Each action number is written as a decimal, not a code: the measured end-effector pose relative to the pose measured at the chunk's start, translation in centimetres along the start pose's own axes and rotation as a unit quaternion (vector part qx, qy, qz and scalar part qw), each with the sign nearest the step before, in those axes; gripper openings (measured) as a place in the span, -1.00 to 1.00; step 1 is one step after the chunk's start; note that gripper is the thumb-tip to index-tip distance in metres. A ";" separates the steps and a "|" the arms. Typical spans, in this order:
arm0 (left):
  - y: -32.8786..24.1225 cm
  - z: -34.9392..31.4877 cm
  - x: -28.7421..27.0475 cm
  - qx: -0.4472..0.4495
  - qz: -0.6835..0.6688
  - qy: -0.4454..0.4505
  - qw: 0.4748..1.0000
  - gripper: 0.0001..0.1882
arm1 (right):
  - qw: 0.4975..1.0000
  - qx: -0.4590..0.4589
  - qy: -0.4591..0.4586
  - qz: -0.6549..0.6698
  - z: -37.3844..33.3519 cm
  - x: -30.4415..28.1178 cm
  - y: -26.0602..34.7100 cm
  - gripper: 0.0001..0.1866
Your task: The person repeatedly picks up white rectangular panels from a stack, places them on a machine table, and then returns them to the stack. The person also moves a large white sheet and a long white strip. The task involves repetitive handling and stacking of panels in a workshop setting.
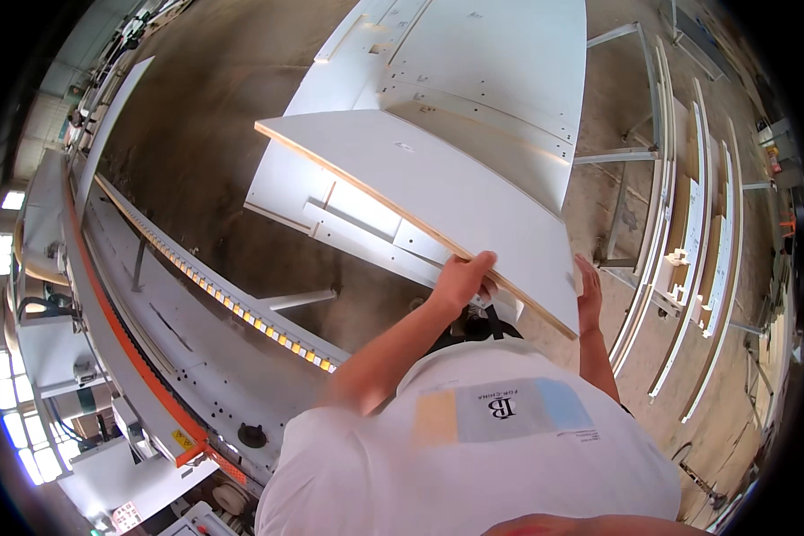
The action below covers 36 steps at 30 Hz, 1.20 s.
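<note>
A long white board (473, 192) with a bare wood-coloured edge lies tilted in front of me. My left hand (463, 280) is closed round its near long edge, thumb on top and fingers curled beneath. At the board's right end, my right hand (589, 295) rests with its fingers stretched out along the short edge; its palm side is partly hidden. Beyond and partly under this board are larger white panels (500, 54) with small drilled holes. A narrower white panel with slots (357, 234) shows below the held board's near edge.
To the left stands a long machine with an orange rail (107, 308) and a roller strip (214, 290) with yellow blocks. Metal rack frames (630, 154) and several long narrow boards (657, 223) stand on the right. Brown floor (214, 116) shows between.
</note>
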<state>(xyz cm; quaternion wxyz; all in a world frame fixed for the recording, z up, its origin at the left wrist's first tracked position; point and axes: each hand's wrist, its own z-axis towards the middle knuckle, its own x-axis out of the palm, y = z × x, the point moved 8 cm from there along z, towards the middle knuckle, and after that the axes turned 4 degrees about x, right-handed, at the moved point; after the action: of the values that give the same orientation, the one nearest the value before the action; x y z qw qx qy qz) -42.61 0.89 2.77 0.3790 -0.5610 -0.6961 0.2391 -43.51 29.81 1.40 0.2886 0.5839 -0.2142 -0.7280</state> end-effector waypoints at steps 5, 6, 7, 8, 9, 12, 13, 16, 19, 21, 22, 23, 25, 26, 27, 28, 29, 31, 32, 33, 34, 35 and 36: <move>-2.5 -3.5 5.6 0.062 0.136 0.183 0.972 -0.56 | 0.985 0.063 0.055 0.151 -1.8 -1.1 -5.4 -0.71; -3.4 -3.2 6.0 0.143 0.093 0.218 0.961 -0.53 | 0.985 0.081 0.065 0.138 -1.7 -2.2 -5.1 -0.70; -3.8 -2.5 6.0 0.223 0.044 0.254 0.940 -0.50 | 0.985 0.099 0.074 0.119 -1.4 -4.1 -4.3 -0.69; -4.3 -1.4 5.6 0.303 -0.005 0.288 0.908 -0.47 | 0.989 0.090 0.078 0.088 -1.0 -5.8 -2.9 -0.70; -2.9 2.1 3.9 0.281 -0.036 0.265 0.922 -0.44 | 0.992 0.082 0.080 0.058 -0.9 -7.4 -1.1 -0.71; 6.0 14.5 -4.5 0.077 -0.039 -0.012 0.996 -0.30 | 0.992 0.113 0.046 0.044 -0.8 -11.5 4.1 -0.70; 10.1 18.4 -7.2 0.060 0.009 -0.069 0.996 -0.24 | 0.989 0.121 0.044 0.067 -0.4 -12.2 6.4 -0.67; 17.0 23.8 -7.5 -0.077 -0.058 -0.127 0.987 -0.15 | 0.994 0.089 0.043 0.053 -1.7 -14.6 9.6 -0.47; 21.0 26.6 -3.9 -0.152 -0.302 -0.067 0.939 -0.11 | 0.999 -0.027 0.044 0.005 -2.1 -16.1 15.6 -0.46; 20.8 27.0 -1.4 -0.139 -0.440 -0.038 0.886 -0.10 | 0.997 -0.062 0.041 -0.012 -2.7 -16.5 17.0 -0.44; 19.9 26.4 -0.1 -0.120 -0.487 -0.041 0.864 -0.11 | 0.996 -0.073 0.040 -0.018 -3.2 -16.8 16.7 -0.40; 19.3 25.8 0.2 -0.098 -0.529 -0.049 0.841 -0.11 | 0.996 -0.083 0.038 -0.015 -4.0 -17.0 16.5 -0.36; 17.6 24.1 0.5 -0.081 -0.559 -0.016 0.825 -0.12 | 0.997 -0.063 0.027 -0.036 -4.9 -18.8 14.2 -0.34; 16.5 22.5 0.4 -0.077 -0.568 -0.019 0.819 -0.12 | 0.997 -0.059 0.038 -0.030 -4.9 -20.1 11.9 -0.35; 16.1 20.5 0.4 -0.077 -0.578 -0.027 0.812 -0.13 | 0.998 -0.051 0.034 0.033 -5.2 -21.8 8.8 -0.38; 15.1 18.7 -0.6 -0.054 -0.595 -0.037 0.801 -0.14 | 0.993 -0.049 0.034 0.098 -5.2 -23.3 5.9 -0.40; 13.6 17.3 -1.6 -0.027 -0.608 -0.044 0.793 -0.15 | 0.974 -0.045 0.010 0.222 -5.1 -24.0 0.7 -0.45; 11.2 13.8 -4.7 0.042 -0.624 -0.075 0.777 -0.17 | 0.901 0.070 -0.101 0.415 -2.7 -21.7 -4.9 -0.51; 10.2 11.7 -6.2 0.085 -0.628 -0.096 0.767 -0.18 | 0.844 0.180 -0.183 0.471 -0.7 -18.3 -5.6 -0.51; 9.5 9.3 -7.7 0.128 -0.632 -0.119 0.755 -0.19 | 0.769 0.294 -0.253 0.508 0.5 -14.1 -5.2 -0.50; 9.0 6.1 -9.1 0.154 -0.631 -0.142 0.747 -0.19 | 0.787 0.279 -0.232 0.499 3.1 -10.5 -0.3 -0.30; 8.4 2.8 -10.4 0.180 -0.632 -0.165 0.735 -0.20 | 0.796 0.286 -0.194 0.497 4.8 -8.1 0.1 -0.26; 8.6 -0.1 -11.6 0.202 -0.633 -0.186 0.724 -0.20 | 0.806 0.292 -0.158 0.490 6.4 -6.0 0.4 -0.22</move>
<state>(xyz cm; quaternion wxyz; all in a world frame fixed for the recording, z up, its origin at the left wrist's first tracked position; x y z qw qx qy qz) -36.47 -8.11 -6.70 0.4098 0.1560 -0.8809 0.1780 -48.81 33.37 7.48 0.3852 0.3348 -0.7166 -0.4754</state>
